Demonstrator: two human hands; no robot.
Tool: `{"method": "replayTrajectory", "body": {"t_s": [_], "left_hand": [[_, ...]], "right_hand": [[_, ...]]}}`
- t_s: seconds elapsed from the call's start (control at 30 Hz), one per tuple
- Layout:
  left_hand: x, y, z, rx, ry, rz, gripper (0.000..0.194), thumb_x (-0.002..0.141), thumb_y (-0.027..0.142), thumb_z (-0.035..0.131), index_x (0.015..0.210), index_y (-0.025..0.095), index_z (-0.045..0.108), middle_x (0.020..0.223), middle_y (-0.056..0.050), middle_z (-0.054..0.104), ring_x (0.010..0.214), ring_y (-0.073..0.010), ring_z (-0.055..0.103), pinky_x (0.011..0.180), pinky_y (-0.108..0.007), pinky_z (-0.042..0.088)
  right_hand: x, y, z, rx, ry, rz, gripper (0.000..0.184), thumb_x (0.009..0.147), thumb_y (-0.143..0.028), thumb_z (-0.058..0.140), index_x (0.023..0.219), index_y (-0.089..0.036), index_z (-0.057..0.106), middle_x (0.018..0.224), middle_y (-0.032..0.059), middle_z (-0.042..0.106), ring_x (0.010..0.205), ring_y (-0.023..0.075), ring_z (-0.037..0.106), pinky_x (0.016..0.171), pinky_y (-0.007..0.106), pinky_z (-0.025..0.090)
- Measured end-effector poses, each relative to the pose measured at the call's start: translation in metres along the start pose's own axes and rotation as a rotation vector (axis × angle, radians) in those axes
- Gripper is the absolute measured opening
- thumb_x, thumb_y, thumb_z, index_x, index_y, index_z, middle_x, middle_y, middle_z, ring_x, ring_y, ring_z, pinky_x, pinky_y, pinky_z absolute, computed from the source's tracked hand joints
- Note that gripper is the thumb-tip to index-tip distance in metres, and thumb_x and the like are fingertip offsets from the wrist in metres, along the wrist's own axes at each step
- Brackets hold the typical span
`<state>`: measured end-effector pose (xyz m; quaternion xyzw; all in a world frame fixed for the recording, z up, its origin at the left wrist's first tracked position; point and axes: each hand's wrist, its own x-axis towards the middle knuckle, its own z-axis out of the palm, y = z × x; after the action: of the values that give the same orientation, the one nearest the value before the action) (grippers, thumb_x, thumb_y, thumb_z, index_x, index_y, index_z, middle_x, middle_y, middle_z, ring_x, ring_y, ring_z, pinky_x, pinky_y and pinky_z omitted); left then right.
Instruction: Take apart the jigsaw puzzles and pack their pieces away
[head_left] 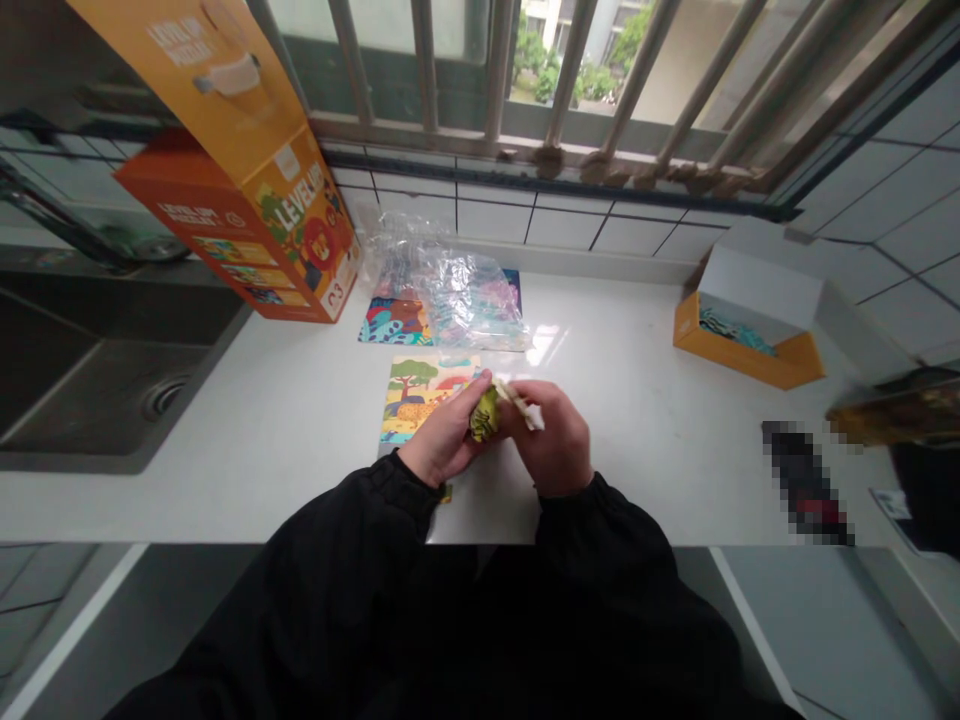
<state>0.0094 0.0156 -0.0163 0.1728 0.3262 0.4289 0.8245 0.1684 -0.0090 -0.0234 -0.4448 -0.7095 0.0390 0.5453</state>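
My left hand (441, 442) is closed on a yellow-green puzzle piece (484, 414) with dark markings, held up above the counter. Close beside it, my right hand (556, 436) pinches a pale, thin puzzle piece (526, 404), seen nearly edge-on; how many pieces it holds is hidden. Partly under my left hand lies a picture sheet (412, 380) with a tree and a spotted animal. A small yellow-green bit (448, 494) shows by my left cuff.
Clear plastic wrap (465, 295) covers colourful picture boards (394, 322) behind my hands. An orange puzzle box (292, 230) stands open at left, beside a sink (97, 380). A small open box (750, 350) holding teal pieces sits at right, near a blurred dark object (806, 485).
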Motion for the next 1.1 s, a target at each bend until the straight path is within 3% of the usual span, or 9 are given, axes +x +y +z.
{"method": "replayTrajectory", "body": {"t_s": [0.07,0.13,0.23,0.37,0.47,0.63,0.83,0.97,1.1], "left_hand": [[0.0,0.001,-0.001,-0.049,-0.052,-0.014,0.034,0.098,0.046,0.08,0.092,0.014,0.069,0.082,-0.004,0.072,0.07,-0.0138,0.071,0.067,-0.024,0.06],[-0.001,0.001,-0.001,-0.079,-0.066,-0.011,0.033,0.096,0.043,0.083,0.087,0.014,0.069,0.077,-0.001,0.068,0.067,-0.011,0.067,0.065,-0.021,0.057],[-0.003,0.0,-0.002,-0.066,-0.022,0.018,0.024,0.09,0.031,0.086,0.102,0.014,0.074,0.081,0.0,0.069,0.069,-0.0112,0.068,0.066,-0.021,0.056],[-0.002,-0.001,-0.004,-0.018,0.063,0.087,0.038,0.085,0.024,0.086,0.12,0.014,0.075,0.087,-0.002,0.073,0.075,-0.0137,0.072,0.068,-0.023,0.059],[-0.002,-0.001,-0.002,-0.001,0.073,0.105,0.038,0.083,0.026,0.089,0.117,0.015,0.075,0.087,-0.002,0.074,0.072,-0.0141,0.072,0.065,-0.024,0.061],[-0.002,0.0,0.001,0.02,0.022,0.107,0.032,0.083,0.034,0.093,0.1,0.014,0.075,0.08,-0.002,0.074,0.068,-0.0127,0.07,0.065,-0.023,0.06],[-0.006,-0.005,-0.003,0.218,-0.089,0.035,0.042,0.086,0.048,0.09,0.11,0.017,0.075,0.103,-0.008,0.078,0.088,-0.0203,0.076,0.076,-0.032,0.067],[-0.007,-0.007,-0.005,0.297,-0.209,-0.014,0.048,0.087,0.051,0.09,0.119,0.019,0.073,0.113,-0.011,0.078,0.096,-0.0239,0.077,0.072,-0.033,0.068],[-0.003,-0.006,-0.006,0.2,-0.077,0.035,0.046,0.088,0.053,0.088,0.113,0.017,0.072,0.097,-0.009,0.077,0.081,-0.0201,0.076,0.067,-0.03,0.066]], "right_hand": [[-0.004,-0.005,0.005,0.123,-0.179,-0.139,0.024,0.103,-0.017,0.069,0.124,-0.027,0.072,0.116,0.007,0.08,0.107,0.0221,0.078,0.096,0.039,0.066],[-0.006,-0.008,0.005,0.192,-0.231,-0.167,0.025,0.102,-0.012,0.067,0.121,-0.027,0.074,0.118,0.0077,0.08,0.11,0.0222,0.077,0.098,0.04,0.065],[-0.005,-0.01,0.002,0.237,-0.216,-0.155,0.022,0.102,-0.013,0.07,0.118,-0.026,0.076,0.118,0.0085,0.08,0.11,0.0227,0.077,0.098,0.04,0.066],[-0.003,-0.007,0.0,0.193,-0.087,-0.034,0.018,0.101,-0.021,0.077,0.118,-0.027,0.078,0.111,0.0069,0.08,0.104,0.0226,0.077,0.093,0.039,0.066],[-0.001,-0.004,-0.001,0.163,-0.025,0.054,0.01,0.101,-0.026,0.079,0.11,-0.027,0.079,0.101,0.0046,0.08,0.093,0.0212,0.077,0.086,0.037,0.065],[-0.001,-0.003,-0.002,0.186,-0.033,0.075,0.006,0.102,-0.031,0.078,0.103,-0.025,0.078,0.095,0.0031,0.079,0.088,0.0201,0.075,0.083,0.035,0.062],[-0.006,0.001,-0.005,0.149,0.05,0.424,0.028,0.099,-0.051,0.078,0.095,-0.023,0.075,0.083,-0.0002,0.075,0.071,0.017,0.07,0.069,0.031,0.057],[-0.002,0.01,-0.005,0.232,0.016,0.659,0.046,0.093,-0.066,0.077,0.098,-0.021,0.072,0.076,-0.0018,0.071,0.063,0.0155,0.066,0.058,0.027,0.052],[0.002,0.019,-0.004,0.33,0.008,0.784,0.055,0.09,-0.074,0.075,0.095,-0.019,0.069,0.076,-0.0008,0.07,0.064,0.0155,0.066,0.056,0.026,0.051]]}}
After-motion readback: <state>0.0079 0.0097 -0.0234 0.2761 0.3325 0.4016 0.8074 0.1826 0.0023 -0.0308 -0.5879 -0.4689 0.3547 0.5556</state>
